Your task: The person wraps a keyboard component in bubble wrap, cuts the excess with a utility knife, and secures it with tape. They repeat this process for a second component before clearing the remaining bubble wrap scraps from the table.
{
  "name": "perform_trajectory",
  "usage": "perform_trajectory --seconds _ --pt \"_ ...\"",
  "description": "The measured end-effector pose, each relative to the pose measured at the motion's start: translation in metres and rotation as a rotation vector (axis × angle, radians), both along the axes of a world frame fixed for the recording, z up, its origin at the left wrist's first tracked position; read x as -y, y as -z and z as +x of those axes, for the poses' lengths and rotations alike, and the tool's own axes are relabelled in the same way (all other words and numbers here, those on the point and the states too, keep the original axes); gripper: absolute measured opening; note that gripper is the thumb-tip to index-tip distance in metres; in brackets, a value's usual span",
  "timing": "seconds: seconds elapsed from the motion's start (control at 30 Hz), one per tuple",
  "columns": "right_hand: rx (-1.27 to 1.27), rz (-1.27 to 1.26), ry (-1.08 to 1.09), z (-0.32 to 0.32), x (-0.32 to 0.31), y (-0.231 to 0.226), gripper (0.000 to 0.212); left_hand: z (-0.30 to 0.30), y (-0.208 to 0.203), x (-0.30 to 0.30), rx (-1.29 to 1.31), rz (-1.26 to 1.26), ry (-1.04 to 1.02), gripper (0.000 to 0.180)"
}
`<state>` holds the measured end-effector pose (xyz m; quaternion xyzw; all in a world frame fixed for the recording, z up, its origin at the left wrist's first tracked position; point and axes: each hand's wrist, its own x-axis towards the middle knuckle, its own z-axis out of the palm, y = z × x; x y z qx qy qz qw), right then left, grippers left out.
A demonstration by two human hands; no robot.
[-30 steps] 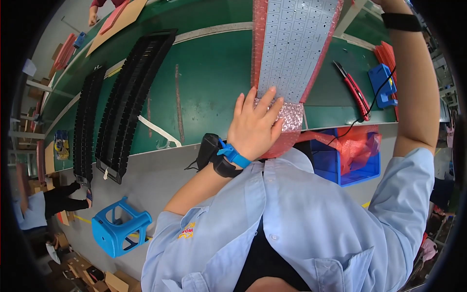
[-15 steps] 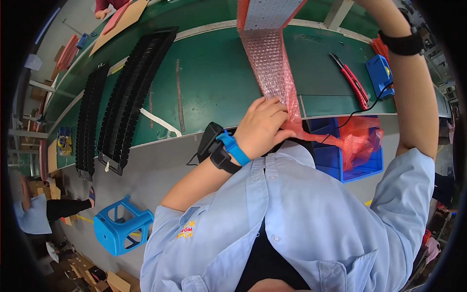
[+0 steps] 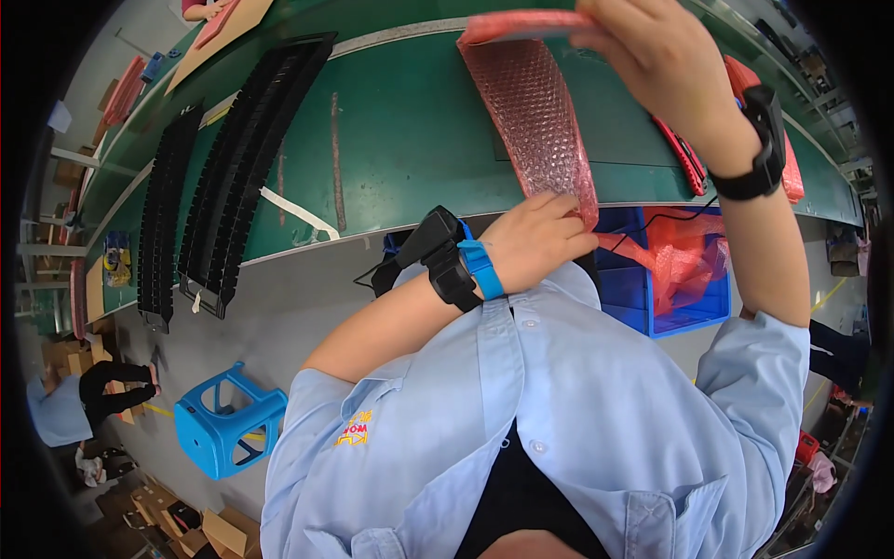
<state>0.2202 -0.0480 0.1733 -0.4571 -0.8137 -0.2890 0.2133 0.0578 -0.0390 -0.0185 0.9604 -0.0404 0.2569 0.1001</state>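
A long strip of pink bubble wrap (image 3: 535, 116) runs over the green workbench (image 3: 400, 140) and down to its front edge. My left hand (image 3: 540, 240) is closed on the strip's near end, just past that edge. At the strip's far end lies a flat pink-wrapped board (image 3: 531, 22), seen nearly edge-on. My right hand (image 3: 661, 70) grips the right end of this board, fingers bent around it. Close to my right wrist, a red utility knife (image 3: 684, 160) rests on the bench, partly hidden by my hand.
Two long black slotted racks (image 3: 247, 177) and a white strip (image 3: 298, 212) lie to the left. Below the bench edge, a blue bin (image 3: 694, 317) holds pink film (image 3: 675, 256). A blue stool (image 3: 228, 419) stands on the floor; another person (image 3: 60, 405) is at far left.
My right hand has come down into view with the board, which has tipped from showing its pale face to nearly edge-on. My left hand has shifted slightly right, still on the bubble wrap.
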Motion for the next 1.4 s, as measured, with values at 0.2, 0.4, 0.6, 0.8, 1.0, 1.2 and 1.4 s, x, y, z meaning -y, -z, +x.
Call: perform_trajectory --seconds 0.2,0.4,0.6,0.8,1.0,1.2,1.4 --pt "-0.042 -0.084 0.008 0.01 0.021 0.039 0.016 -0.003 0.02 0.027 0.036 -0.217 0.214 0.034" --pt "-0.137 -0.051 -0.006 0.009 0.023 0.044 0.019 -0.002 0.084 0.013 -0.373 -1.343 -0.471 0.034" --pt "-0.177 -0.075 0.016 0.001 0.029 0.041 0.017 0.005 0.06 0.015 -0.124 -1.708 -0.142 0.034" --pt "-0.596 0.32 -0.639 0.021 -0.005 0.081 0.017 -0.038 0.031 0.006 -0.462 -1.484 -0.225 0.027" --pt "-0.161 -0.168 0.083 -0.02 0.034 0.104 0.023 -0.072 0.031 0.012 0.022 -1.924 -0.236 0.02" --pt "-0.35 -0.225 0.177 -0.064 0.031 0.146 0.028 -0.067 0.024 0.022 -0.024 -1.618 -0.29 0.027" --pt "-0.476 -0.326 0.265 -0.062 0.042 0.148 0.035 -0.077 0.03 0.016 0.035 -1.773 -0.369 0.022"
